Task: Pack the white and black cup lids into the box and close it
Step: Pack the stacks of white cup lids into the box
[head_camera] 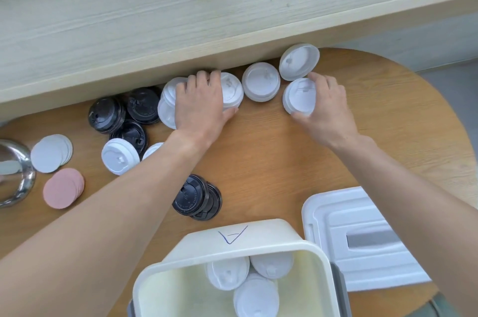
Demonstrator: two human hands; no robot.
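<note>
Both my bare forearms reach forward, palms down. My left hand [200, 102] lies with fingers curled over a stack of white plastic cup lids [232, 94], thumb under its near edge. My right hand [327, 107] pinches another white lid stack [300, 95] between thumb and fingers.

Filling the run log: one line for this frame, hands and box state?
left hand: grips white lid stack | right hand: grips white lid | box: open, white lids inside | box cover: off, on table
</note>
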